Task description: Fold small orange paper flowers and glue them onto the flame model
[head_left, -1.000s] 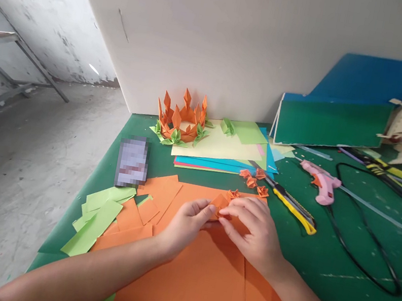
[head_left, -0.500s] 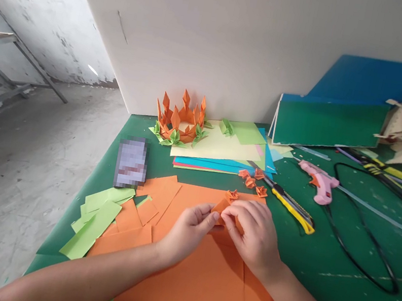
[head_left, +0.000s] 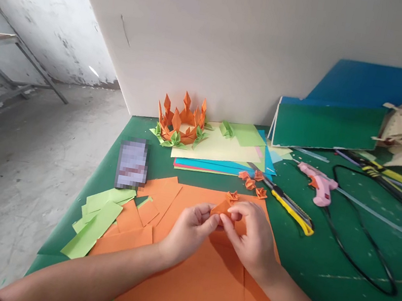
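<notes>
Folded paper: a small orange piece [head_left: 222, 208], its top coming to a point, is up between the two hands, just above the large orange sheets [head_left: 181, 291] in the middle of the table.
Left hand: it [head_left: 185, 230] comes in from the lower left, back of the hand towards me, wrist nearly straight; the thumb presses on the paper's lower left and the other fingers curl behind, pinched closed on it.
Right hand: it [head_left: 255, 239] angles in from the lower right, knuckles raised and wrist slightly bent; thumb and forefinger stand a little apart, both on the paper's right side, while the remaining fingers are partly hidden.
Forearms: both are bare and slant inward over the sheets, so the thumbs nearly meet.
Paper flowers: one [head_left: 232, 196] sits just beyond the fingertips, with a small cluster [head_left: 249, 183] farther off to the right.
Knife: a yellow-and-black cutter [head_left: 293, 210] lies beside that cluster.
Glue gun: pink [head_left: 317, 183], on its side, right of the knife.
Green strips: loosely overlapped [head_left: 93, 227], left of the left forearm.
Crown: orange with green leaves [head_left: 177, 121], upright near the wall, beside a stack of coloured paper [head_left: 220, 148].
</notes>
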`<action>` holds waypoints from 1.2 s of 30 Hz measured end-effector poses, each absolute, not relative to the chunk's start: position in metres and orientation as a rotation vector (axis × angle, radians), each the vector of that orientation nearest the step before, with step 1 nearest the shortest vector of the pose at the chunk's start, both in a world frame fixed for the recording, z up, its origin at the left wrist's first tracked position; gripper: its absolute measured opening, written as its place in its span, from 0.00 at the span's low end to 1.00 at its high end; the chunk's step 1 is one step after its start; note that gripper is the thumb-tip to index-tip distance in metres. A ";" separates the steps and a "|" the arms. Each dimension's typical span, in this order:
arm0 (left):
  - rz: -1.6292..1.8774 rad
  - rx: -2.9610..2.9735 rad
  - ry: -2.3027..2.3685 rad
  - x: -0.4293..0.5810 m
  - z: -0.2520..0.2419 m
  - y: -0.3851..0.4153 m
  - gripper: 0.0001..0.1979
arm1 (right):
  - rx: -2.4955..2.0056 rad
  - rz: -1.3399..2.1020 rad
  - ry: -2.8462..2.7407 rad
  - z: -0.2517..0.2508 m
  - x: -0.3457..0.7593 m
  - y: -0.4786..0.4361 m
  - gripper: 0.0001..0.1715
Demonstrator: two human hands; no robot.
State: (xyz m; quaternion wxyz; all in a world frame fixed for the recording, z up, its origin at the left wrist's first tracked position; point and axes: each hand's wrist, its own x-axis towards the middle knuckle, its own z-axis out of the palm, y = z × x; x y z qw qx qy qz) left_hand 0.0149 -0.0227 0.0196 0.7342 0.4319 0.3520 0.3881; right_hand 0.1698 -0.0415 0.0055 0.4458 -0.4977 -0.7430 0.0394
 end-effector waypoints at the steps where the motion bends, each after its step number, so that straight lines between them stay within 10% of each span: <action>1: 0.864 0.951 0.766 0.015 0.020 -0.022 0.15 | -1.242 0.172 -1.785 0.005 0.170 -0.041 0.06; 14: 0.914 0.980 0.802 0.013 0.010 -0.020 0.17 | -1.300 0.816 -1.561 0.009 0.171 -0.043 0.06; 36: 1.187 1.515 0.920 0.006 0.009 -0.007 0.11 | -1.086 0.972 -1.393 0.008 0.166 -0.048 0.06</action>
